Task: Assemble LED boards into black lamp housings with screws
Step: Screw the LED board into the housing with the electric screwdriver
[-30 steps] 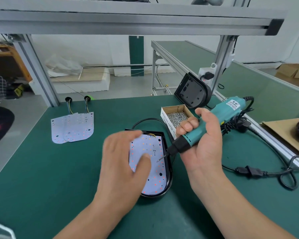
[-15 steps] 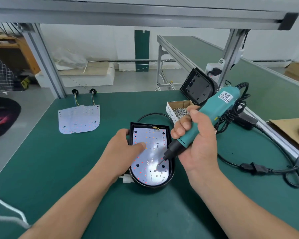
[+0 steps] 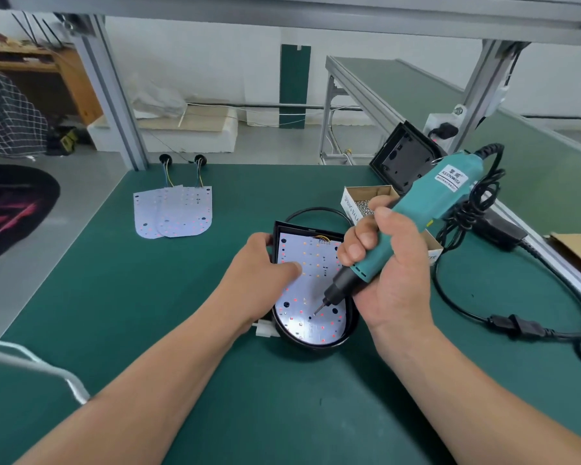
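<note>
A lamp housing [image 3: 316,344] sits mid-surface [image 3: 114,313] with a board [image 3: 316,263] lying in it. A screwdriver [image 3: 426,209] slants in from the right, its tip on the board's near part. Behind-right stands a box of screws [image 3: 366,198], with a second housing [image 3: 399,159] leaning behind it. Spare boards [image 3: 175,213] lie overlapping at the far left.

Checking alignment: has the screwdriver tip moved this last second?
Yes. The tip of the teal electric screwdriver moved from the right edge of the white LED board toward its rounded near end.

Screw box [image 3: 366,199] partly hidden, cord [image 3: 514,325] cut by right edge
</note>
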